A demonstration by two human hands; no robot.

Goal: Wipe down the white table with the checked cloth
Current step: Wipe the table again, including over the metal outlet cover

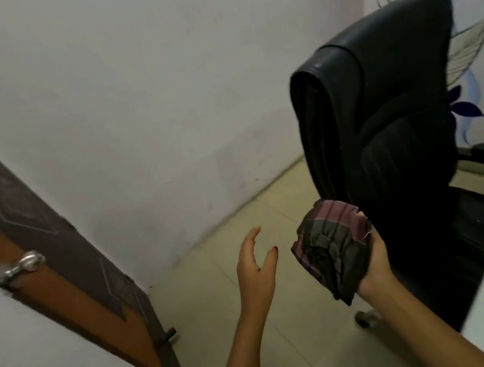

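My right hand [376, 260] grips the bunched checked cloth [332, 248], centre-right of frame; my left hand [255, 271] hovers beside it, fingers [253, 235] loosely spread, holding nothing.

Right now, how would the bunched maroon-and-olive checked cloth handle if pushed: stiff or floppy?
Probably floppy: the bunched maroon-and-olive checked cloth wrinkles and droops below the right hand. Likely light: one hand holds it aloft. Frayed threads may snag.
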